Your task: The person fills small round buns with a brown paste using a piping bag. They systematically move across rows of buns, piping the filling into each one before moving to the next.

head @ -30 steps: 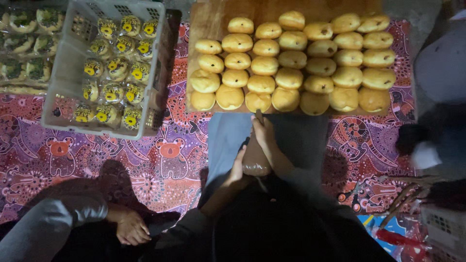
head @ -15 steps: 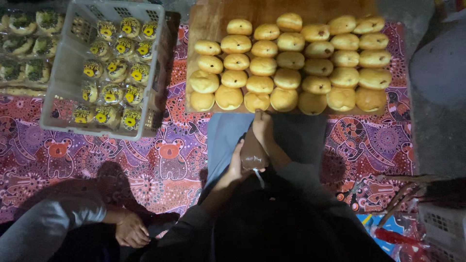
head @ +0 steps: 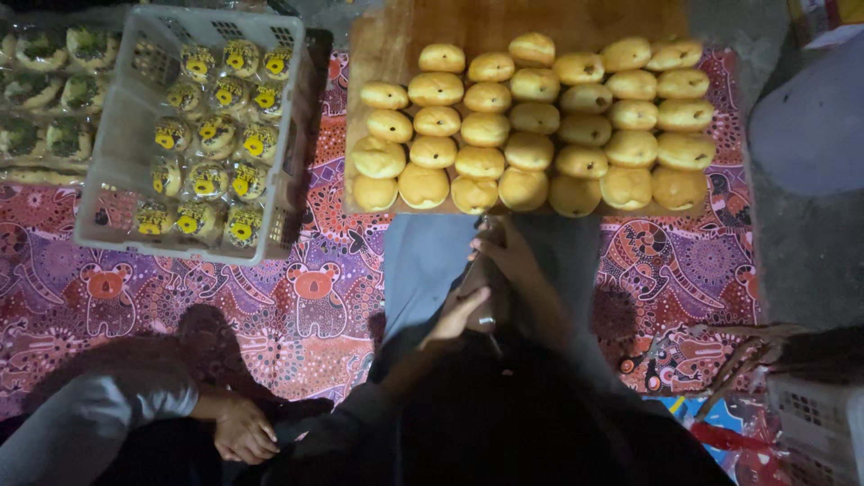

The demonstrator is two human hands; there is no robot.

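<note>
My left hand and my right hand meet over my lap, just below the wooden board. Between them is a small dark object; the dim light hides what it is. The right hand wraps it from above and the left hand's fingers close on it from below. Something small and shiny glints just under the hands. The board carries several rows of round golden buns, the nearest row a short way above my right hand.
A pale plastic crate of wrapped pastries with yellow labels stands at the upper left, with more wrapped pastries beside it. Another person's hand in a grey sleeve rests at the lower left. A patterned red mat covers the floor.
A dark sleeve holding something white at the right edge has left the view. My hands have stayed together on the dark object, shifting only slightly.
</note>
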